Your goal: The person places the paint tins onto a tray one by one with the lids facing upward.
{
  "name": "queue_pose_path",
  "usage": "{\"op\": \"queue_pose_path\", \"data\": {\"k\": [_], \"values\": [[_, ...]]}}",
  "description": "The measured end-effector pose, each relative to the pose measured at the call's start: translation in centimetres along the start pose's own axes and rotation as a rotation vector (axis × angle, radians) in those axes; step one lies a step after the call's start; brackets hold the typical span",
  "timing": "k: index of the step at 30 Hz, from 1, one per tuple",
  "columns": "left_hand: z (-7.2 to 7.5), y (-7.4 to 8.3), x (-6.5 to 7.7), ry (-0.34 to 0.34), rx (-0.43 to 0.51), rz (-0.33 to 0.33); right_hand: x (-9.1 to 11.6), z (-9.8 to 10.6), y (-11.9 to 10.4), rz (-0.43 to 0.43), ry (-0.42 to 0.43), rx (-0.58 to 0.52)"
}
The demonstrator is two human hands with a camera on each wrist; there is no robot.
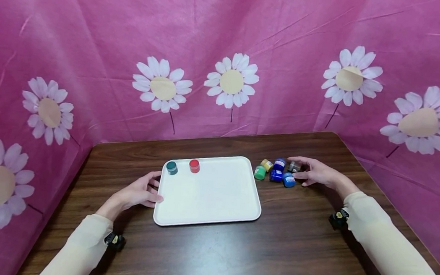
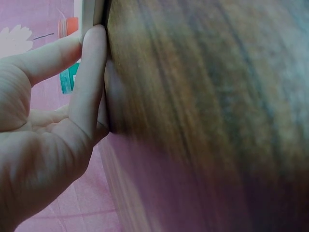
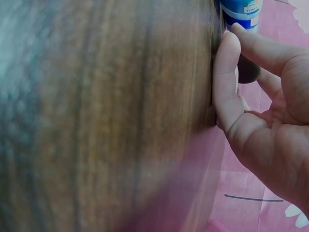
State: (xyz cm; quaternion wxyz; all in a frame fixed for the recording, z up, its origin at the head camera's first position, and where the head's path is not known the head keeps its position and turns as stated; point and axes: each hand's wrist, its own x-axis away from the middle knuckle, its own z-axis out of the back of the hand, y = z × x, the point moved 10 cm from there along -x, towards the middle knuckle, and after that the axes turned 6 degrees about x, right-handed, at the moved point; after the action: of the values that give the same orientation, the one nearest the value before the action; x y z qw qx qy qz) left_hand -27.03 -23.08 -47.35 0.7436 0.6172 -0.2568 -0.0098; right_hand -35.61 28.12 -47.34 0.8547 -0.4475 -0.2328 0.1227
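My left hand (image 1: 141,191) is at the left edge of a white tray (image 1: 209,195), its thumb (image 2: 89,72) and a fingertip touching the rim. On the tray's far left part stand a dark green paint jar (image 1: 172,168) and a red paint jar (image 1: 194,166). Right of the tray, my right hand (image 1: 318,173) reaches round a dark paint jar (image 1: 294,166), its index finger on the far side and its thumb on the near side, beside a light blue jar (image 1: 289,180). In the right wrist view the thumb partly hides the dark jar (image 3: 248,72).
Grouped by the tray's right edge are a green jar (image 1: 260,172), a yellow jar (image 1: 266,164) and two dark blue jars (image 1: 279,164). The brown wooden table (image 1: 213,255) is backed by a pink cloth (image 1: 212,23) with printed daisies.
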Motion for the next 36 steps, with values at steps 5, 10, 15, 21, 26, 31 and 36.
{"op": "queue_pose_path", "data": {"k": [5, 10, 15, 21, 26, 31, 36], "values": [[0.1, 0.4, 0.0, 0.009, -0.013, -0.004, -0.2, 0.2, 0.0, -0.007, -0.002, 0.005], [0.1, 0.4, 0.0, 0.015, -0.017, 0.000, -0.3, 0.3, 0.2, -0.015, -0.003, 0.000], [0.0, -0.3, 0.0, 0.003, 0.001, 0.003, -0.2, -0.2, 0.7, -0.026, -0.015, -0.016], [0.1, -0.6, 0.2, 0.002, 0.005, -0.003, -0.3, -0.4, 0.9, -0.023, -0.016, -0.032], [0.1, -0.3, 0.2, 0.006, 0.002, -0.006, -0.2, -0.1, 0.7, -0.016, -0.007, -0.037], [0.0, 0.1, 0.2, 0.003, -0.008, -0.012, 0.0, 0.1, 0.5, -0.019, -0.001, -0.034], [-0.1, 0.1, 0.1, 0.002, -0.014, -0.012, 0.3, 0.1, 0.5, -0.011, 0.005, -0.026]]}}
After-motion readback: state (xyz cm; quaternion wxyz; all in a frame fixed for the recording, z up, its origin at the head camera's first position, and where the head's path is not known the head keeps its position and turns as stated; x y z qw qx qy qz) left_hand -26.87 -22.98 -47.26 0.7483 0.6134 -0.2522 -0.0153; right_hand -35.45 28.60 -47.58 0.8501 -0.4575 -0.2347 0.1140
